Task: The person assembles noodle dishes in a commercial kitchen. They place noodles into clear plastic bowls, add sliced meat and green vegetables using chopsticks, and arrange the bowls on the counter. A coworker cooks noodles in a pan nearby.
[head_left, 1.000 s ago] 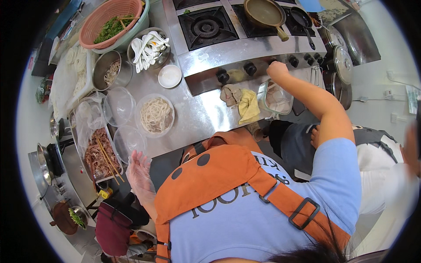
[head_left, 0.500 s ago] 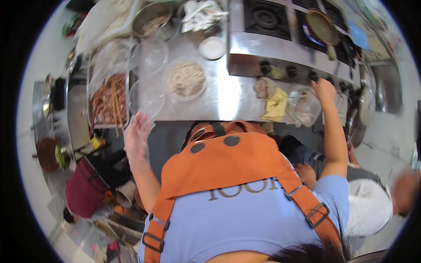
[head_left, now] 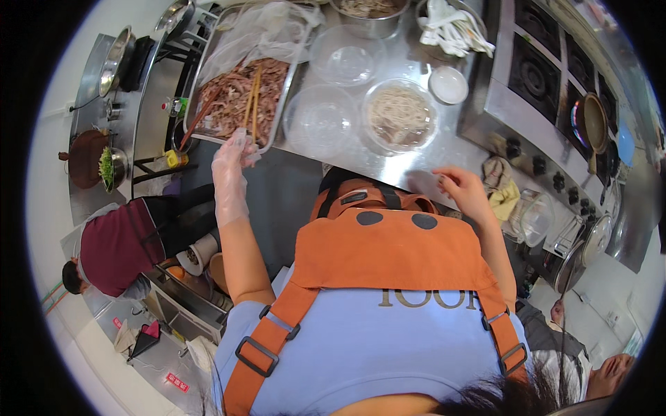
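Observation:
My left hand (head_left: 237, 149), in a clear plastic glove, is at the near edge of a metal tray (head_left: 279, 114) of shredded brown meat (head_left: 220, 104). Its fingers close around the near ends of the wooden chopsticks (head_left: 257, 104) lying on the meat; the glove partly hides the contact. Bare and loosely curled, my right hand (head_left: 463, 188) hovers over the counter's front edge with nothing in it. Beyond it stands a round clear plastic bowl (head_left: 431, 132) holding pale noodles (head_left: 395, 111). Two clear plastic bowls, one nearer (head_left: 320, 121) and one farther (head_left: 347, 57), sit between tray and noodles.
A gas stove (head_left: 517, 104) with a pan (head_left: 592, 121) is on the right. A small white dish (head_left: 448, 84), a metal pot (head_left: 371, 24) and folded white cloths (head_left: 454, 28) stand farther back. Cloths (head_left: 503, 197) and a glass container (head_left: 533, 216) lie at right. A co-worker (head_left: 121, 239) is at left.
My right hand has left the stove knobs and come back to the counter's front edge. My left hand has moved onto the chopsticks' ends. The view has turned left.

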### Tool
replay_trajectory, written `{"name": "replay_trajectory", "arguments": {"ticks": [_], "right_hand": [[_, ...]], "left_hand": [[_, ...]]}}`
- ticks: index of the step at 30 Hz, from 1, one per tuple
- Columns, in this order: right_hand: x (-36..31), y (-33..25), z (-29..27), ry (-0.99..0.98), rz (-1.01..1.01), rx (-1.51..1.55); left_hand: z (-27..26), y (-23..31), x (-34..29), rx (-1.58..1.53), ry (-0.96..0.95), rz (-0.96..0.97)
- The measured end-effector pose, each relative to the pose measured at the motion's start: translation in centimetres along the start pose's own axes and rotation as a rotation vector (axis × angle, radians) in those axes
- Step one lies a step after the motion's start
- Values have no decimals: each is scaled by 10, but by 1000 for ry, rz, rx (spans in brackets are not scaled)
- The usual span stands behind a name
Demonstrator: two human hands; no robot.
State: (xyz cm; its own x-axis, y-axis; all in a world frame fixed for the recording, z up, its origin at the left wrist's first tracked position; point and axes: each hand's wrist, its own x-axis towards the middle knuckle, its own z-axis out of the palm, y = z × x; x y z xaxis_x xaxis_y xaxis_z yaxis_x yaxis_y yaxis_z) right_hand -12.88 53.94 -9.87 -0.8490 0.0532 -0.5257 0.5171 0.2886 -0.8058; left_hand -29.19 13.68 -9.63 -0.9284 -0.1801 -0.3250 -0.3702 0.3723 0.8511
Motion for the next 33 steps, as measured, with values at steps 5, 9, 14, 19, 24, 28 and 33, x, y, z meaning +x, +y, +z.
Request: {"name": "replay_trajectory", "arguments": {"ticks": [5,9,14,19,24,28,33], "right_hand": [[95,-94,116,-134,-496,-212],[151,-154,213,-127,-754,-370],[133,-152,205,5,-579,-167],[60,-78,130,682,-296,-31],[-58,-3,82,998,-100,628],[-119,41,79,813,-501,1390],[-151,90,72,663,-341,1224]], "left_hand": [[-40,-23,63,1229,-48,309],[-36,-44,85,1176,-227,323],[-43,-50,102,1136,-309,453],[-61,-20,124,783,-313,564],[-23,51,114,107,-594,191],[50,96,45,-950,-1512,-310],[127,105,-37,-690,-1444,-60]]}}
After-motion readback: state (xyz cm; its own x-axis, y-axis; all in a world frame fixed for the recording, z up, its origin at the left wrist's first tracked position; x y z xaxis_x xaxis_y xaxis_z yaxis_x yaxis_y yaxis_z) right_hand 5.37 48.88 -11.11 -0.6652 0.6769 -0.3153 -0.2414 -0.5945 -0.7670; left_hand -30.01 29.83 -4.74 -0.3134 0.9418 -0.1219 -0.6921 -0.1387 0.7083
